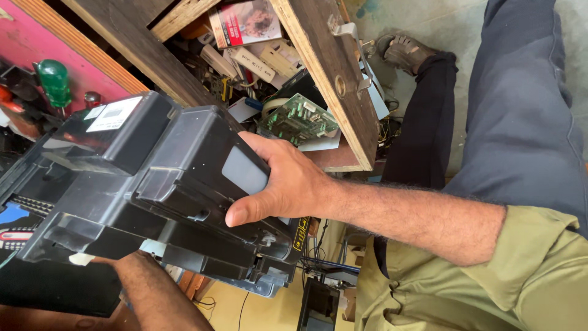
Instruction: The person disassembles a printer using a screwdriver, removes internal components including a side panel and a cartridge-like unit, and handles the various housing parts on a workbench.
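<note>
A messy workshop, with a pale concrete floor [429,18] far below and a pink wall [24,43] at the top left. Near the top, an open wooden drawer [343,92] stuffed with bits: a green circuit board [298,118], small boxes, loose wires. Off to the right, a leg in dark blue trousers [520,104] and a foot in a sandal [407,52] on the floor.

In the middle, held up in the air just below the drawer, a big black plastic machine body [159,184], maybe a printer part, with a white sticker on top. Probably a bit heavy, being so large. Hard and stiff, not bendy. Smooth sides, so likely slippery. Thin clips and little tabs along the lower edge, easy to snap. Best to hold by the thick edges and under the bottom, not by the small tabs.

Right hand [285,181] wrapped over the near end of the black body, thumb below, fingers curled on top, gripping tight. Left hand [113,260] pressed up under the bottom, mostly hidden, looks like holding the weight; fingers not seen.

At the far left, a screwdriver with a green handle [54,79] standing upright. Beside it, a small dark red knob [92,98]. Lower down, black cables [318,257] hanging.
</note>
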